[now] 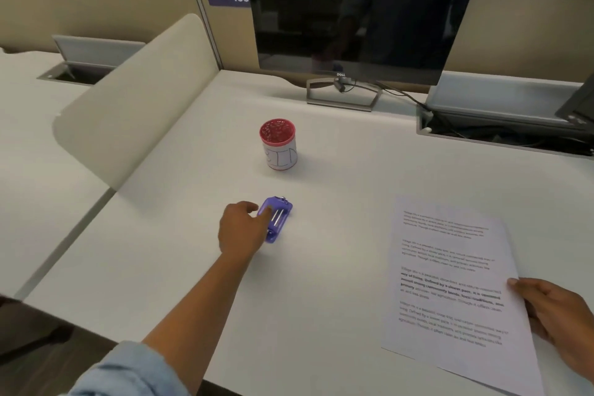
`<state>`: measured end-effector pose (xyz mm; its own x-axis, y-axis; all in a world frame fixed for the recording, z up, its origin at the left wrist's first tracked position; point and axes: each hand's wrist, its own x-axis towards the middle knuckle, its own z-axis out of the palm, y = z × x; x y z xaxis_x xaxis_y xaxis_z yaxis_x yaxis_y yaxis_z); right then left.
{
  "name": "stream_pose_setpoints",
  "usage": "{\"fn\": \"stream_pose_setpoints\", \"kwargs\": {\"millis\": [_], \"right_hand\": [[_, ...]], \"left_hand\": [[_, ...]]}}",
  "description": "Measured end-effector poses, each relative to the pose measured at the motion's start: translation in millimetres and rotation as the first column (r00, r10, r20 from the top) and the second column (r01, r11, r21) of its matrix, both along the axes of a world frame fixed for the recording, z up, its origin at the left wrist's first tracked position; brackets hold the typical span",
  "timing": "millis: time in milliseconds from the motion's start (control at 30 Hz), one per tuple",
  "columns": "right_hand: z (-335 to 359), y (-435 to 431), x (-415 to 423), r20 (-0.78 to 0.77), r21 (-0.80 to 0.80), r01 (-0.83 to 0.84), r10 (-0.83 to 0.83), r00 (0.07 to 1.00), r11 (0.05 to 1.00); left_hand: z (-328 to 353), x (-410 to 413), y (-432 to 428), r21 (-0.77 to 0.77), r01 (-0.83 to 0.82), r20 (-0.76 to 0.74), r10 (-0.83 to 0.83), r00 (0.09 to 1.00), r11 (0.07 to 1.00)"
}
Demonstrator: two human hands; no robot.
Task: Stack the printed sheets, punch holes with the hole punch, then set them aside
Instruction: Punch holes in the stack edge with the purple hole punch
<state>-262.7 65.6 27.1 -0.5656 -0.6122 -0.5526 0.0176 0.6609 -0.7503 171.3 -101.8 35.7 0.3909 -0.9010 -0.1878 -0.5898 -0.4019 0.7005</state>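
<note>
Two hands work over the white tabletop in the head view. The left hand reaches forward from a pale blue sleeve and grips the purple hole punch, fingers curled over its left side. The punch sits on the tabletop near the middle, in front of a red cup with a white label. The right hand pinches the right edge of the printed sheets, thumb on top. The sheets are at the right of the tabletop, well apart from the punch; whether they lie flat I cannot tell. A dark monitor stands at the back.
</note>
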Motion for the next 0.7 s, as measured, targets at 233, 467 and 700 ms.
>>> {"fn": "stream_pose_setpoints", "kwargs": {"millis": [233,467,700], "right_hand": [[-6.2,0.0,3.4,0.033,0.053,0.036,-0.037,0.999,0.998],[6.5,-6.1,7.4,0.023,0.051,-0.032,0.031,0.999,0.998],[16.0,-8.8,6.4,0.061,0.029,-0.07,0.068,0.996,0.997]], "left_hand": [[-1.4,5.4,-15.7,0.103,0.084,-0.061,-0.078,0.995,0.991],[1.9,-2.4,-13.9,0.082,0.044,-0.216,-0.025,0.976,0.996],[6.9,-14.1,-6.0,0.077,0.003,-0.389,0.027,0.921,0.997]]}}
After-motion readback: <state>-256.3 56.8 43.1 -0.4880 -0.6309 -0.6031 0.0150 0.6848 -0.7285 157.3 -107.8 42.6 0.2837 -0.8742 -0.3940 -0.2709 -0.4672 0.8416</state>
